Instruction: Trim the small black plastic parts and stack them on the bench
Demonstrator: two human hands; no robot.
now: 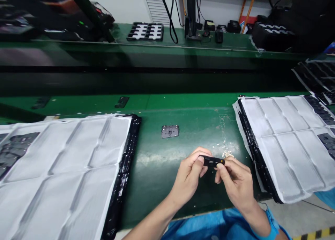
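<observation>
Currently | left grip (188, 174) and right grip (237, 184) together pinch a slim black plastic-looking part (212, 161) by its ends | glossy dark-green counter (149, 191) below them; flat dark-grey rectangular plate (170, 131) beyond, leftward | probably best held lightly, level, middle uncovered

The green surface (149, 184) looks smooth and softly glossy. The held black part (210, 161) looks like hard plastic, as does the flat dark piece (170, 132) farther off. The left tray (124, 170) and right tray (250, 138) show shiny black plastic edges under matt white sheets (62, 138) (cloth or paper, impossible to tell). The near blue garment (201, 224) is creased cloth.
</observation>
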